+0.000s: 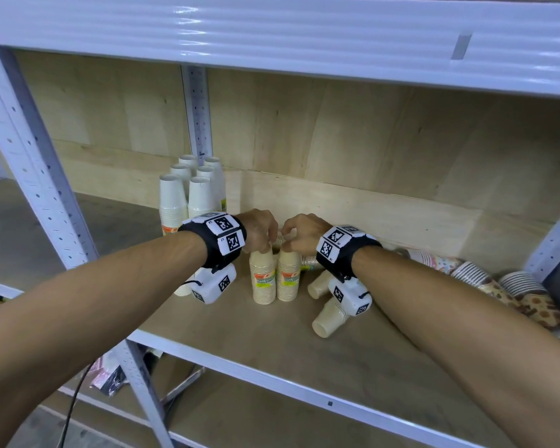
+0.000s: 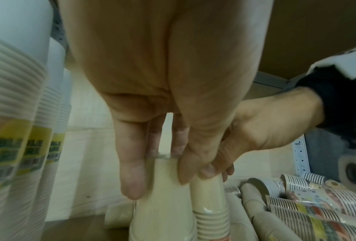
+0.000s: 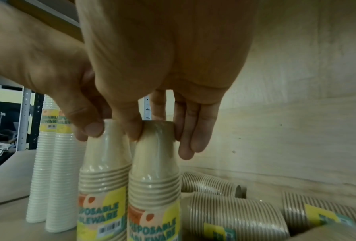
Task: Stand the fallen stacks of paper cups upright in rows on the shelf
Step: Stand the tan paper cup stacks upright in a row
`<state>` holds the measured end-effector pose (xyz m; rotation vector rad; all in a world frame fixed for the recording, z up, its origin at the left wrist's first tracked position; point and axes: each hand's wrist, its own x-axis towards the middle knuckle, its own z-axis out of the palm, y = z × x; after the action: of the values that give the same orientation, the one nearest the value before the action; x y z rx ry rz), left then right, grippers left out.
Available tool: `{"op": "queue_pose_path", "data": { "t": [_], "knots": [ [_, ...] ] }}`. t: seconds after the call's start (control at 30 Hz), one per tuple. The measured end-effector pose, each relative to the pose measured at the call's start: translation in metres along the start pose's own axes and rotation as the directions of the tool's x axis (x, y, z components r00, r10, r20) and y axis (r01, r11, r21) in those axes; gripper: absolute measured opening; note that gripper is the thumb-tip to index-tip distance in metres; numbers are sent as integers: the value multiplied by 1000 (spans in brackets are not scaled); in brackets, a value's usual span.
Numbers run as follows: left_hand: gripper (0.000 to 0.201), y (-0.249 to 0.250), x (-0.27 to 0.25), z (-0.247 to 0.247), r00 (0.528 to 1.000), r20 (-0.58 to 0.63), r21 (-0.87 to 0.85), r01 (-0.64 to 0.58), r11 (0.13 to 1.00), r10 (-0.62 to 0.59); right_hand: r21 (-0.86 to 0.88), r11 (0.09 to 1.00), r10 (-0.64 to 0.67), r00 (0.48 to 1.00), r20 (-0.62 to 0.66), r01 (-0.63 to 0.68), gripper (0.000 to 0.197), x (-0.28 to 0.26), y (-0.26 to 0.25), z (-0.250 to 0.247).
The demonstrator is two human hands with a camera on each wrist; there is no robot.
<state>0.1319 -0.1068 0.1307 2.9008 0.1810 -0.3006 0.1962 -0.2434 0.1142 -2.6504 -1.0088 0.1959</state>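
Two beige cup stacks stand upright side by side near the shelf's front, mouths down. My left hand (image 1: 265, 244) (image 2: 158, 182) grips the top of the left beige stack (image 1: 264, 279) (image 2: 162, 210) (image 3: 106, 163). My right hand (image 1: 287, 243) (image 3: 158, 138) pinches the top of the right beige stack (image 1: 288, 279) (image 3: 155, 164) (image 2: 211, 203) between thumb and fingers. Several white stacks (image 1: 188, 192) (image 3: 49, 179) stand in rows behind on the left. More beige stacks (image 1: 328, 318) and brown-striped stacks (image 3: 235, 213) lie fallen to the right.
Patterned cup stacks (image 1: 472, 273) (image 2: 309, 207) lie toppled along the right end of the wooden shelf board (image 1: 240, 324). White metal uprights (image 1: 36, 176) frame the shelf, and an upper shelf (image 1: 272, 37) hangs overhead. A plywood back panel (image 1: 369, 140) closes the rear.
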Motion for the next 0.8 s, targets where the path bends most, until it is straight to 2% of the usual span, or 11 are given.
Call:
{"op": "queue_pose_path", "data": {
  "t": [0.1,0.23,0.43,0.47,0.5,0.53,0.57,0.63,0.73,0.8],
  "knots": [
    [34,0,2,-13,998,63,48,-6,999,3,-12,1000,-26,999,38,26,28,6,-4,-9],
    [35,-1,7,-34,998,49,85,40,996,-44,25,996,-86,996,-12,87,23,16,-11,-26],
    [34,-3,19,-62,986,-146,186,108,977,-81,79,989,-117,984,-131,128,23,40,-16,-44],
    [27,-5,24,-64,979,-182,172,126,977,-94,78,989,-116,983,-140,128,24,44,-17,-45],
    [11,-7,27,-64,973,-206,168,141,976,-105,73,989,-116,982,-147,128,25,47,-17,-45],
    [12,-9,31,-63,966,-234,134,149,980,-115,64,990,-115,981,-155,127,26,51,-17,-44],
    [28,-11,36,-61,959,-252,115,162,980,-128,57,991,-112,980,-163,123,27,55,-17,-42],
    [38,-16,49,-55,941,-305,60,171,983,-145,45,993,-101,980,-172,110,29,64,-17,-36],
    [38,-21,61,-44,924,-339,25,196,980,-176,26,997,-64,984,-165,70,29,77,-16,-25],
    [24,-22,67,-37,913,-343,-1,234,972,-220,24,999,-41,987,-158,46,29,85,-15,-18]
  ]
}}
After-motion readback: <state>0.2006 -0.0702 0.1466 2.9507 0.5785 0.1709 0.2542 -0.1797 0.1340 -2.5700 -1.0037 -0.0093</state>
